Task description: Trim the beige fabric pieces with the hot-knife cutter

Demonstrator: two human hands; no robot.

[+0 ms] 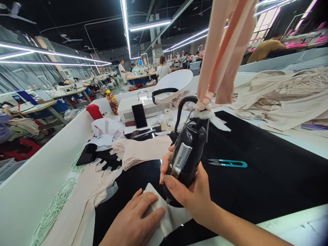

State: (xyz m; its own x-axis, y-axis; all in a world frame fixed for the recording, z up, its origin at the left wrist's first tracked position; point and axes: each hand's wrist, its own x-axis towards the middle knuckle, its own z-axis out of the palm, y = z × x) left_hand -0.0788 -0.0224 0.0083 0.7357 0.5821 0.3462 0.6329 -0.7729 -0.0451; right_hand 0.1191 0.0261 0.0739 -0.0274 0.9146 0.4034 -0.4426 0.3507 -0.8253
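My right hand (pixel 189 191) is wrapped round a black handheld electric tool (pixel 188 150) with a silver lever on its side. The tool hangs from pale pink cloth strips (pixel 220 51) knotted above it, and its narrow tip points down at a pale piece of cloth (pixel 167 218). Flat on that cloth lies my left hand (pixel 139 215), fingers outstretched and pressing it to the black table surface (pixel 230 198). From this angle I cannot tell whether the tip touches the cloth.
Teal thread snips (pixel 232 163) lie right of the tool. Stacked pink cloth pieces (pixel 143 148) and a phone (pixel 139 115) are behind my hands. A vented white box (pixel 143 106) stands at the back. Mint cord loops (pixel 56 208) line the left wall; beige cloth (pixel 279 95) is heaped right.
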